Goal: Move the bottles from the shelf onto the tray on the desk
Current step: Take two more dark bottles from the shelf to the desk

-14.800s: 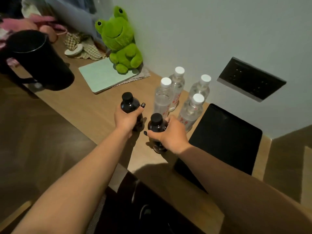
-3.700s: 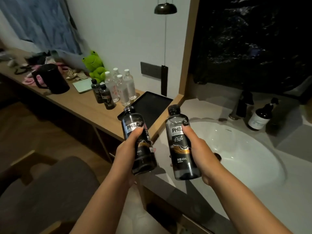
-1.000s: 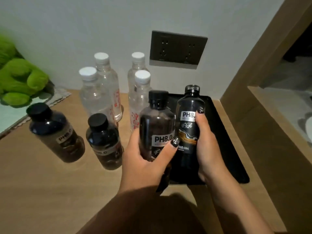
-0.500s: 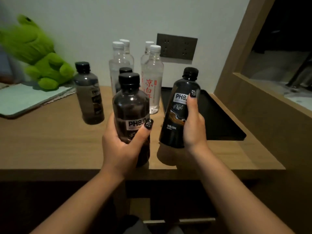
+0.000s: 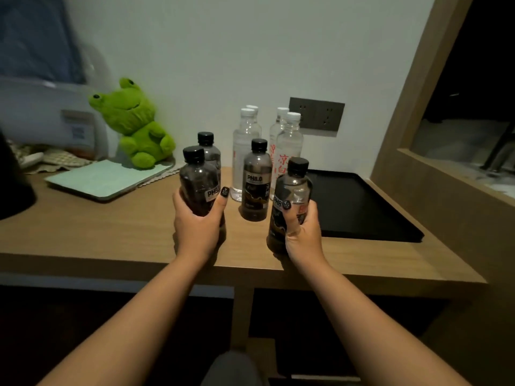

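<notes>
From the head camera, two dark bottles are being held up over the front of the wooden desk [image 5: 111, 232], one in each hand. The left hand [image 5: 196, 227] is wrapped around the lower half of the left dark bottle [image 5: 198, 181], the thumb [image 5: 220, 203] laid up across the label and the other fingers curled out of sight behind it. The right hand [image 5: 302, 232] is clamped on the right dark bottle [image 5: 292, 190], thumb [image 5: 287, 215] pressed on the front label, fingers closed round the far side; that bottle is tilted slightly to the right. Both bottles are seen held upright-ish, caps on, well short of the black tray [image 5: 362, 207], which lies flat at the right end of the desk. Between the two hands a third dark bottle [image 5: 257, 181] is seen standing on the desk, and a fourth [image 5: 210, 151] stands just behind the left one. Four clear water bottles [image 5: 246, 151] are grouped near the wall, beside the tray's left edge. A green plush frog [image 5: 133, 126] is seated at the left on a pale notebook [image 5: 103, 179].
</notes>
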A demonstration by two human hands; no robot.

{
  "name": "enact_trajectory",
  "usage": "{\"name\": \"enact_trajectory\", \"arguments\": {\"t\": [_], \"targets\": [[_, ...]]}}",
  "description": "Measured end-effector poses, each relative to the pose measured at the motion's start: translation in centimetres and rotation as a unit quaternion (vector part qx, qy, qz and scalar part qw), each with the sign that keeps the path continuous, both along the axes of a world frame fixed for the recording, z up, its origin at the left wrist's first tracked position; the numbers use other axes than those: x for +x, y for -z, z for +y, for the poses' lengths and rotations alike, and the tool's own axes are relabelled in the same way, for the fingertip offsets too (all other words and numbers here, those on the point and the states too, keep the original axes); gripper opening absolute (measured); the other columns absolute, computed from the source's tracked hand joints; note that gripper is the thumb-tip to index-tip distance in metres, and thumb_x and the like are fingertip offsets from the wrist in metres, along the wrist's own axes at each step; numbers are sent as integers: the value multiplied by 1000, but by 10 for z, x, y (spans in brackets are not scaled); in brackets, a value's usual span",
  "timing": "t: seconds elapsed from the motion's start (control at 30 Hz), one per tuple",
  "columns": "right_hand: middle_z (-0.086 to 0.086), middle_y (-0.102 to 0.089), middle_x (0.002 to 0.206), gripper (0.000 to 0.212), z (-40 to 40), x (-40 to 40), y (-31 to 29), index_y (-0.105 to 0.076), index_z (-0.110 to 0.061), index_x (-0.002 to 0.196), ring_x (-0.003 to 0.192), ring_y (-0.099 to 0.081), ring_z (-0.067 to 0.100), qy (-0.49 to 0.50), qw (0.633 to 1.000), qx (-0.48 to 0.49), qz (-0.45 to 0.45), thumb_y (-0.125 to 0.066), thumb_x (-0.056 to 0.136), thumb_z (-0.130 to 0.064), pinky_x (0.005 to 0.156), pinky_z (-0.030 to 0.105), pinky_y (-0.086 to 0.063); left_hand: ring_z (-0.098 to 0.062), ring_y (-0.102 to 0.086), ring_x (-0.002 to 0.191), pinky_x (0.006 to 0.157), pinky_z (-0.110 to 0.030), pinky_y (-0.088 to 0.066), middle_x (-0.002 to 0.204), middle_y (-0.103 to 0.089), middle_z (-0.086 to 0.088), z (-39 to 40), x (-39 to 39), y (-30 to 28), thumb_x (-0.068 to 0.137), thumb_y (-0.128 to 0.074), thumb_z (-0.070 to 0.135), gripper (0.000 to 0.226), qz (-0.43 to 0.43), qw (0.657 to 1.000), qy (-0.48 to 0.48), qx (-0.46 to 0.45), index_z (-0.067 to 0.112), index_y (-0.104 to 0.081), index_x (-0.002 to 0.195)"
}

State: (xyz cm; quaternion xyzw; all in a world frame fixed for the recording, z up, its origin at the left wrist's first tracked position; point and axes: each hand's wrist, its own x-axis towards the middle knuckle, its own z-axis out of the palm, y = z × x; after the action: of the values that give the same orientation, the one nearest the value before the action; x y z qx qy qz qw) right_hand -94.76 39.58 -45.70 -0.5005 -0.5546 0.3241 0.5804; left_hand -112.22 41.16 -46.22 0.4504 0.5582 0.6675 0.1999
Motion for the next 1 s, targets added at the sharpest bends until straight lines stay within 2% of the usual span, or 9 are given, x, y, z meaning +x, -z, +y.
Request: {"name": "enact_trajectory", "arguments": {"t": [0.1, 0.2, 0.3, 0.37, 0.43, 0.53, 0.63, 0.83, 1.0], "targets": [[8, -46, 133, 92, 14, -12, 3, -46, -25, 131, 124, -47, 28, 12, 998, -6, -67, -39, 66, -90, 104, 57, -38, -18, -53, 104, 89, -39, -45, 112, -53, 6, 6, -3, 2, 76, -73, 46, 59, 31, 999, 9, -3, 29, -41, 122], [0, -32, 136, 100, 17, -23, -1, -48, -29, 124, 122, -38, 22, 20, 995, -3, -94, -29, 54, -98, 102, 41, -33, -17, -44, 114, 93, -34, -39, 124, -40, 1, 16, -9, 2, 77, -73, 44, 64, 82, 996, 26, 0, 23, -40, 127], [-10, -14, 147, 93, 22, -32, -1, -36, -39, 132, 131, -30, 21, -4, 995, 7, -98, -42, 57, -93, 109, 46, -33, -21, -26, 140, 113, -41, -26, 154, -24, -1, 34, -33, 5, 75, -70, 53, 90, 176, 982, 69, -5, 21, -23, 145], [-12, -5, 156, 107, 31, -34, 0, -12, -46, 147, 140, -20, 22, -22, 997, 2, -70, -54, 57, -86, 111, 53, -29, -22, -26, 142, 113, -51, -28, 156, -26, -1, 46, -57, 5, 68, -66, 66, 107, 220, 968, 119, -25, 29, -9, 150], [-11, -11, 159, 123, 39, -35, -2, 7, -51, 147, 144, -20, 22, -73, 997, -6, -13, -64, 52, -84, 113, 56, -25, -22, -39, 135, 107, -50, -38, 150, -38, -3, 59, -81, 3, 65, -65, 68, 108, 226, 961, 153, -36, 28, -11, 149], [-9, -45, 146, 111, 51, -39, -4, -13, -43, 149, 134, -44, 16, -109, 993, -8, -40, -72, 59, -70, 112, 52, -33, -19, -55, 115, 92, -36, -44, 124, -57, 0, 74, -99, 1, 74, -75, 43, 78, 199, 963, 179, -24, 23, -29, 134], [-15, -54, 133, 104, 62, -47, 1, -29, -36, 143, 124, -50, 8, -109, 992, -28, -55, -75, 54, -65, 104, 34, -41, -16, -58, 107, 86, -28, -41, 115, -59, 3, 84, -99, 2, 78, -75, 32, 66, 172, 968, 184, -4, 22, -32, 126], [-16, -54, 134, 102, 81, -80, 2, -31, -33, 144, 120, -51, -4, -126, 989, -17, -72, -75, 57, -64, 94, 17, -44, -20, -50, 119, 99, -42, -44, 134, -48, -3, 94, -94, 11, 83, -67, 38, 77, 154, 974, 167, 7, 32, -14, 139], [-10, -19, 156, 118, 92, -109, 8, -6, -42, 150, 141, -25, 10, -46, 994, -4, -104, -71, 57, -73, 114, 40, -28, -21, -35, 136, 109, -38, -33, 152, -33, -4, 102, -99, 11, 88, -63, 40, 83, 127, 988, 90, 12, 28, -9, 151]]}}
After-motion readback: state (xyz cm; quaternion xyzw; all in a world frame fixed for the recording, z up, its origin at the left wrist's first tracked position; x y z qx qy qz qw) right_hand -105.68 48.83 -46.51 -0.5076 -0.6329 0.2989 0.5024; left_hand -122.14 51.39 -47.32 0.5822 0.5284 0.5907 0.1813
